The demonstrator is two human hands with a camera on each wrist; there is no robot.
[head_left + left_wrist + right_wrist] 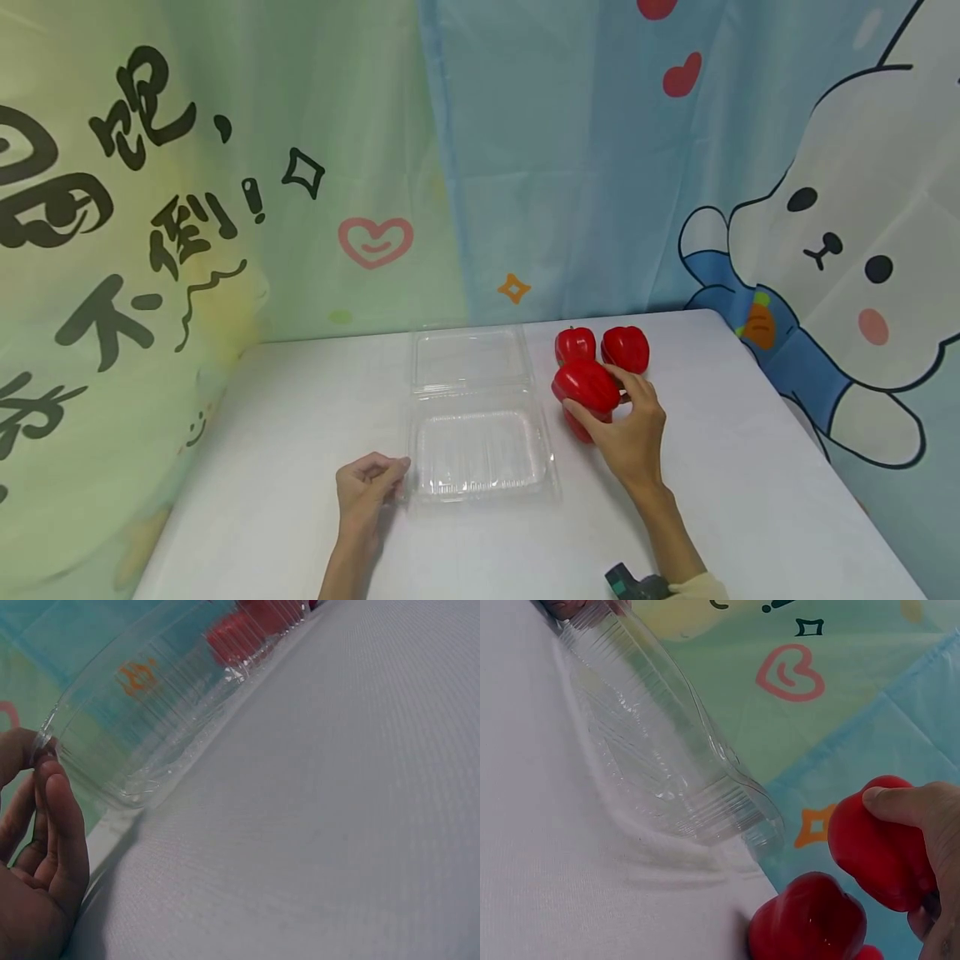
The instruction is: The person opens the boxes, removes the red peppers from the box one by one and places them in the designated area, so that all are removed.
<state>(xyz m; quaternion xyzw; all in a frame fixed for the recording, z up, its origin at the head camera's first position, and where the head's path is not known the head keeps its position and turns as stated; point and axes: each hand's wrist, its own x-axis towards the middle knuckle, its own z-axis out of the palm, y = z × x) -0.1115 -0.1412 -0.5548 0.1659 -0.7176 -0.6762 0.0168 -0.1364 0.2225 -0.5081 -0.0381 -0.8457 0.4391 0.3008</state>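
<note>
A clear plastic clamshell box (480,454) lies with its lid (471,358) folded back toward the curtain. My left hand (369,492) pinches the near left part of its rim between thumb and fingers, seen close up in the left wrist view. To the right of the box, my right hand (633,425) holds a red bell pepper (583,383) by its sides, thumb in front. Beneath it, partly covered in the head view, is another red bell pepper (576,427). Two more, a left pepper (574,342) and a right pepper (626,348), sit side by side behind.
The white-covered table (300,417) reaches back to a printed curtain (525,167) with hearts, lettering and a cartoon animal. A dark device (633,583) is on the right forearm by the sleeve.
</note>
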